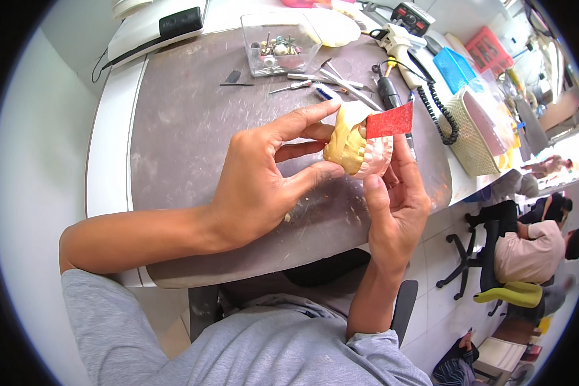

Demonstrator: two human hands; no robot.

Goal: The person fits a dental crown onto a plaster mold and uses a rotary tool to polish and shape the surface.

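Note:
My left hand (257,177) grips a yellow dental cast (345,147), its thumb on the near side and its fingers behind. Against it sits a pink dental cast (381,156), which my right hand (399,215) holds between thumb and fingers. The two casts are pressed together with their teeth meeting, raised above the bench. A red strip (391,121), like articulating paper, sticks out to the right from between them. Its inner end is hidden by the casts.
Behind the casts lie several slim hand tools (344,80) and a black handpiece (387,90) with a coiled cord (444,119). A clear plastic box (280,64) of small parts stands at the back. At right are a woven basket (473,138) and seated people (531,251).

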